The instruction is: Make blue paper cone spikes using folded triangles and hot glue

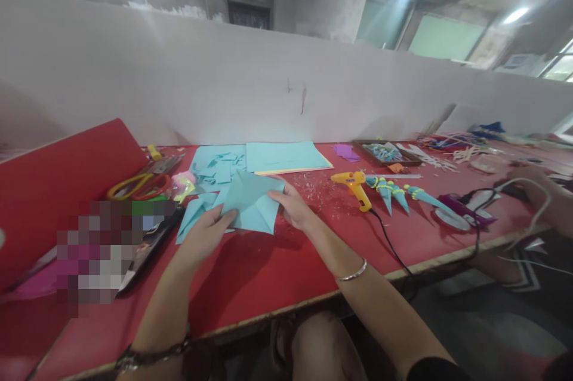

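Over the red table (264,282), left hand (206,233) and right hand (294,209) angle inward, thumbs (230,217) uppermost, pinching blue paper (251,200)

red table (264,273); glue gun (358,188) atop

Left hand (206,236) and right hand (295,208) holding blue paper (251,200), red table (268,276), glue gun (357,184)

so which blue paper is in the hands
The sheet held up between the left hand and right hand; the other blue papers lie on the red table.
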Motion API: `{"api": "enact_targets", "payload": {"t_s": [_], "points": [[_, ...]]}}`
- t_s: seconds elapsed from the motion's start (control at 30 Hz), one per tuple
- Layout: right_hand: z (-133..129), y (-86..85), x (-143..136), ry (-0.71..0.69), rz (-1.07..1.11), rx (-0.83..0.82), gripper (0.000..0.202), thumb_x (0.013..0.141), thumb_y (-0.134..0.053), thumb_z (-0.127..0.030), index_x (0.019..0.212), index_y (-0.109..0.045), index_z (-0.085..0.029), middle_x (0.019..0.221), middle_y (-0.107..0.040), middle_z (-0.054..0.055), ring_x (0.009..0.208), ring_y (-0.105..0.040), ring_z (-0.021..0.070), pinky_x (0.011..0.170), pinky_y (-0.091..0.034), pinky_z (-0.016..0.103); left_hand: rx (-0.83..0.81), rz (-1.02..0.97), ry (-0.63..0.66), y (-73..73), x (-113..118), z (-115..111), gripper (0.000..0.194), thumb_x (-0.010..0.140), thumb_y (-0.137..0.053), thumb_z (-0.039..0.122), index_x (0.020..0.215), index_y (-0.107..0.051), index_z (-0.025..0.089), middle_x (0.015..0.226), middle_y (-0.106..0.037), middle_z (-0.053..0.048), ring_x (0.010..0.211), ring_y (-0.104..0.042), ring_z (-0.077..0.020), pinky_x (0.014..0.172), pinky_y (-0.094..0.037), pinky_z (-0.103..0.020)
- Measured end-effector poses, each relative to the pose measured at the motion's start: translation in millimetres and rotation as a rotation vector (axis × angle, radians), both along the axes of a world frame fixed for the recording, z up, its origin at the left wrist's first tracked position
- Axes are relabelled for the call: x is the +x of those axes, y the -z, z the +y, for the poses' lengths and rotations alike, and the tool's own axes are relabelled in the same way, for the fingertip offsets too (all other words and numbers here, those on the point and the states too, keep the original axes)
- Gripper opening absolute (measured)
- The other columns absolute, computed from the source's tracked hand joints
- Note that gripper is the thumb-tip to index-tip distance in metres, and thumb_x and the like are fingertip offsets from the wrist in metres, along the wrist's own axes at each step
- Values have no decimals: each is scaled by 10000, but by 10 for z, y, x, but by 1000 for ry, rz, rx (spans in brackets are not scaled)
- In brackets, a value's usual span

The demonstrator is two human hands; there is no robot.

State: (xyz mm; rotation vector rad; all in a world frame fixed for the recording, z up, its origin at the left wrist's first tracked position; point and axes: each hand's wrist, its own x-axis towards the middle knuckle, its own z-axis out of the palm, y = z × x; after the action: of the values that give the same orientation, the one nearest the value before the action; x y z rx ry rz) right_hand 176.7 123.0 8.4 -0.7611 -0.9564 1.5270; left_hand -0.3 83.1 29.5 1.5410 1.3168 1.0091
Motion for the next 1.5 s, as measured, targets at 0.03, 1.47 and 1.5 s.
{"api": "enact_targets", "payload": {"t_s": [0.03,1.47,1.5], "points": [[-3,-17,9,-10,17,-17,327,552,-661,-199,869,-581,-222,728,-623,-47,657,-550,104,643,-457,232,-24,-36,-4,-4,-5,0,315,632,-599,506,579,-543,201,575,-577,21,583,-530,-153,590,-452,-255],[-18,45,-69,-46,-61,116,461,534,-773,-387,898,-550,-213,678,-625,-45,534,-561,87,595,-461,244,180,137,-194,-85,5,-12,358,619,-582,543,546,-626,195,515,-620,-17,562,-581,-189,608,-465,-300],[-26,45,-85,-63,-40,93,463,521,-784,-378,885,-559,-202,665,-633,-36,542,-573,93,610,-470,252,176,129,-193,-84,5,-11,362,623,-580,542,543,-622,192,520,-623,-20,554,-580,-187,605,-464,-301]]}}
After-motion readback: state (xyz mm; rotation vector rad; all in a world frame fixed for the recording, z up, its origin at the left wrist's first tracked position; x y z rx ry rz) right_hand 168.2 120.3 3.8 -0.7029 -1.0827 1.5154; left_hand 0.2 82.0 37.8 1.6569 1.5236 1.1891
